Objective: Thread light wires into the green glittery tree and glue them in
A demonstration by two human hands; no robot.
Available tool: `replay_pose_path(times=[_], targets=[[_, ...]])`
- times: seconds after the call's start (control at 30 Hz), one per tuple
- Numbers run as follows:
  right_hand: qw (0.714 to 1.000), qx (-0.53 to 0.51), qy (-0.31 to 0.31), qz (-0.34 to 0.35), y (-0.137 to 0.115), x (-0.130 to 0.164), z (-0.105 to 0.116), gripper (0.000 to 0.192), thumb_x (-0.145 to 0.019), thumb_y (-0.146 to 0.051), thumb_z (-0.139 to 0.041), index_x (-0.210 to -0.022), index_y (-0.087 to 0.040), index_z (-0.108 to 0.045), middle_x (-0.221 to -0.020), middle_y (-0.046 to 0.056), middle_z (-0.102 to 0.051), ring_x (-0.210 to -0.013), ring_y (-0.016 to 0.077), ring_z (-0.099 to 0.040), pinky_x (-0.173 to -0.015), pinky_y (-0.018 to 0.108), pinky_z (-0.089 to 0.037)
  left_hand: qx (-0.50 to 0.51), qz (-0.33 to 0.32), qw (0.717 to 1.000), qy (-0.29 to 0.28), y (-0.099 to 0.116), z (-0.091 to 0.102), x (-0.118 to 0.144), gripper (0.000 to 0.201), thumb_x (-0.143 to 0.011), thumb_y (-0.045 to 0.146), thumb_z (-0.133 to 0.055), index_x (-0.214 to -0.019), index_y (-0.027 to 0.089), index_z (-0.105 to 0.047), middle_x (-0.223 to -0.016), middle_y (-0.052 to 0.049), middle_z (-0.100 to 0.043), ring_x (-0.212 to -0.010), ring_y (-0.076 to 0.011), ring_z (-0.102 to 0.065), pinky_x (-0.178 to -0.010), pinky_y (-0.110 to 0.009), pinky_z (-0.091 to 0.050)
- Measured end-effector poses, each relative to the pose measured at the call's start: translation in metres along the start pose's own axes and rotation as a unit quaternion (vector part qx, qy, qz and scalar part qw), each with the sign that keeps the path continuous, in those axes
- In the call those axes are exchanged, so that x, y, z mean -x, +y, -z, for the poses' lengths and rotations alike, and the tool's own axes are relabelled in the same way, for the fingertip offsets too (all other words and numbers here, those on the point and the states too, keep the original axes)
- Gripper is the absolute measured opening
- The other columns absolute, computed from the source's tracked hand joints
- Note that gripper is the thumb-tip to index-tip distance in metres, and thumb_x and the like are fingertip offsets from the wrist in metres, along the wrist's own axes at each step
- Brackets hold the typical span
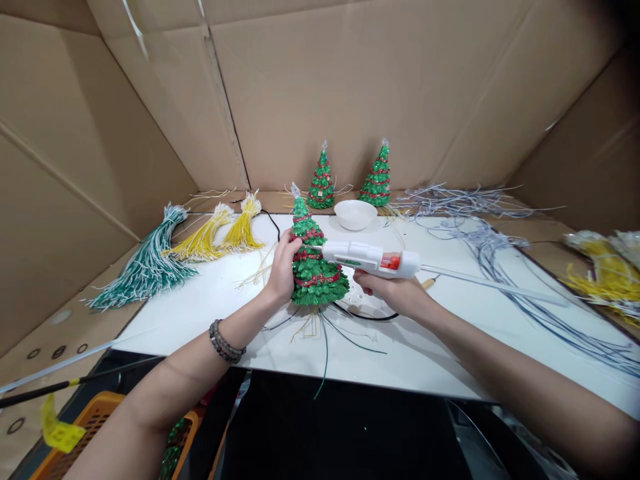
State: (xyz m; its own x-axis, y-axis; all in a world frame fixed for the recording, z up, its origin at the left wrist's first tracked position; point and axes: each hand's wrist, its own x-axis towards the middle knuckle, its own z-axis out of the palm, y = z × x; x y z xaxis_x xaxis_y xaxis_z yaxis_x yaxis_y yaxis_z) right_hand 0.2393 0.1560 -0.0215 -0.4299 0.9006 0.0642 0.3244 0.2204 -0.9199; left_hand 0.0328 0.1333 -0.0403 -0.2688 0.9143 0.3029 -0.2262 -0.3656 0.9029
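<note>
Plainly, tree (316,279) against left fingers (291,247).

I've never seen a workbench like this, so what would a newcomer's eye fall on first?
Probably the sparkly green Christmas tree with red garlands, mid-picture, held in the left hand while the right hand points a white glue gun at it. Two similar trees stand behind, near the brown cardboard back wall. A bundle of white-tipped green strands fans out at the white table's left.
</note>
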Motion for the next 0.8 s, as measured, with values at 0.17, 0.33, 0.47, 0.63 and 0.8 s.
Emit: replay_pose_path(times=[0.17,0.33,0.47,0.63,0.8], targets=[[1.000,0.006,-0.002,0.001,0.0021,-0.0015,-0.0003,0.018,-0.068,-0.035,-0.061,-0.060,-0.021,-0.052,-0.056,-0.002,-0.052,-0.058,0.0162,-0.050,-0.060,0.031,-0.041,-0.011,0.002,1.000,-0.002,-0.0006,0.0005,0.0006,0.025,-0.085,0.042,-0.055,-0.100,0.022,-0.060,-0.104,-0.004,-0.067,-0.097,-0.0227,-0.063,-0.092,-0.037,-0.050],[1.000,0.016,-0.009,-0.003,0.0025,-0.0020,0.0002,0.018,-0.066,-0.037,-0.060,-0.062,-0.022,-0.053,-0.058,-0.002,-0.052,-0.059,0.0169,-0.051,-0.062,0.032,-0.041,0.001,0.004,1.000,0.000,0.0005,-0.0005,-0.0001,0.026,-0.084,0.041,-0.056,-0.101,0.022,-0.060,-0.103,-0.003,-0.067,-0.098,-0.0226,-0.063,-0.092,-0.037,-0.050],[1.000,0.029,-0.006,-0.010,0.0029,-0.0019,0.0002,0.020,-0.066,-0.040,-0.059,-0.062,-0.022,-0.053,-0.060,-0.001,-0.053,-0.061,0.0179,-0.051,-0.062,0.033,-0.041,0.009,0.013,1.000,0.008,0.0029,-0.0029,0.0001,0.026,-0.083,0.040,-0.057,-0.102,0.022,-0.060,-0.101,-0.003,-0.067,-0.097,-0.0221,-0.063,-0.091,-0.036,-0.050],[0.999,0.033,-0.006,-0.003,0.0019,-0.0021,0.0002,0.021,-0.065,-0.041,-0.057,-0.059,-0.022,-0.049,-0.059,-0.002,-0.050,-0.061,0.0175,-0.050,-0.061,0.033,-0.039,0.012,0.011,1.000,0.004,0.0033,-0.0036,0.0000,0.027,-0.081,0.041,-0.058,-0.101,0.022,-0.061,-0.100,-0.003,-0.068,-0.096,-0.0227,-0.064,-0.090,-0.036,-0.050],[0.999,0.046,-0.004,0.002,-0.0002,-0.0014,0.0009,0.020,-0.065,-0.039,-0.056,-0.057,-0.022,-0.048,-0.059,-0.002,-0.050,-0.061,0.0176,-0.050,-0.060,0.032,-0.038,0.008,0.010,1.000,0.009,0.0018,-0.0025,-0.0002,0.026,-0.082,0.040,-0.058,-0.100,0.022,-0.061,-0.100,-0.003,-0.069,-0.096,-0.0225,-0.064,-0.089,-0.036,-0.050]])
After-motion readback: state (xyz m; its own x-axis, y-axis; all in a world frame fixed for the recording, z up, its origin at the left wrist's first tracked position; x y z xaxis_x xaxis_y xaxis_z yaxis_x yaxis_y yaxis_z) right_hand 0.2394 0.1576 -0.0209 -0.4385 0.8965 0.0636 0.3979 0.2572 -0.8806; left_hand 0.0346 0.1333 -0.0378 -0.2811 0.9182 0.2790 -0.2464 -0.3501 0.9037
